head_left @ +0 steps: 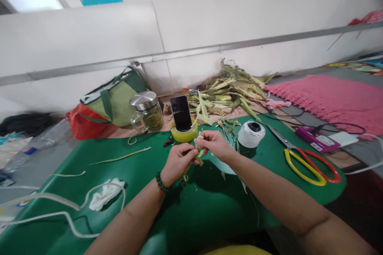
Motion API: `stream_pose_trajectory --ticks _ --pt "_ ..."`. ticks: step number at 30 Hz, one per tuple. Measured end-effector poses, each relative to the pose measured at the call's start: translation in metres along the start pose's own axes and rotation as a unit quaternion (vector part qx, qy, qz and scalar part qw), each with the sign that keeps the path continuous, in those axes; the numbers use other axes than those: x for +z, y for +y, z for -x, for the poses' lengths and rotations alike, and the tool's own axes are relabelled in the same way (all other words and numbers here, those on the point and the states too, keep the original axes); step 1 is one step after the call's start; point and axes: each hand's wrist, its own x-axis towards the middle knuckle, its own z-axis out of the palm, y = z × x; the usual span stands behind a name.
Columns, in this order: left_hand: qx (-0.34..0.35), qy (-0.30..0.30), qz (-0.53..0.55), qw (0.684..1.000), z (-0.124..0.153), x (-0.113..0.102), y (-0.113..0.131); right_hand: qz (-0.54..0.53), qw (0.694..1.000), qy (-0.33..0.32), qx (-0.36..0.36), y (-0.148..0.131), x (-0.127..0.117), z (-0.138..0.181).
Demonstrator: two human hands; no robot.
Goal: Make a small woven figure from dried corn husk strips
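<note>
Between my two hands is a small bundle of pale green leaf strips (200, 158), folded or woven together. My left hand (181, 161), with a dark green bead bracelet at the wrist, pinches it from the left side. Fingers of my right hand (213, 143) pinch its upper end. Loose strip ends stick out below the fingertips; the exact shape of the piece is partly hidden. Just beyond my hands a phone (181, 113) leans upright in a yellow tape roll (187, 134). Small leaf scraps (229, 127) lie past my right hand.
Large scissors (305, 163) with yellow and red handles lie at the right on the green mat (143, 191). Nearby stand a white round device (251, 134) and a lidded glass jar (148, 113). Dried husks (233, 87) pile at the back. White cable (68, 217) and crumpled tissue (106, 195) sit left.
</note>
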Motion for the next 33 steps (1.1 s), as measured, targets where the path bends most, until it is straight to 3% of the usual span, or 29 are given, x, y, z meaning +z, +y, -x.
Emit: stream_pose_trajectory --ticks 4,10,16,21,23,25,28,33 --pt "-0.010 0.013 0.000 1.000 0.000 0.000 -0.001 0.014 1.000 -0.007 -0.025 -0.001 0.001 0.000" --pt "-0.038 -0.015 0.039 0.998 -0.003 -0.004 -0.004 0.032 0.998 -0.002 -0.049 -0.002 -0.003 -0.001" --pt "-0.009 0.016 0.019 1.000 0.000 -0.003 0.002 0.017 0.998 0.014 -0.050 0.000 -0.002 -0.006" --pt "-0.007 0.030 0.027 0.999 -0.001 -0.005 0.000 0.121 0.991 -0.002 -0.049 -0.029 -0.023 0.012" --pt "-0.034 0.028 0.055 0.998 -0.003 -0.007 -0.001 0.255 0.960 0.027 -0.110 -0.044 -0.040 0.030" --pt "-0.059 0.021 0.078 0.995 -0.003 -0.009 -0.001 0.392 0.911 -0.003 -0.130 -0.052 -0.056 0.051" --pt "-0.092 -0.007 0.091 0.992 -0.003 -0.011 0.003 0.513 0.846 -0.116 -0.093 -0.046 -0.070 0.076" --pt "-0.119 -0.025 0.120 0.985 -0.001 -0.010 0.008 0.627 0.773 -0.095 -0.006 -0.026 -0.064 0.100"
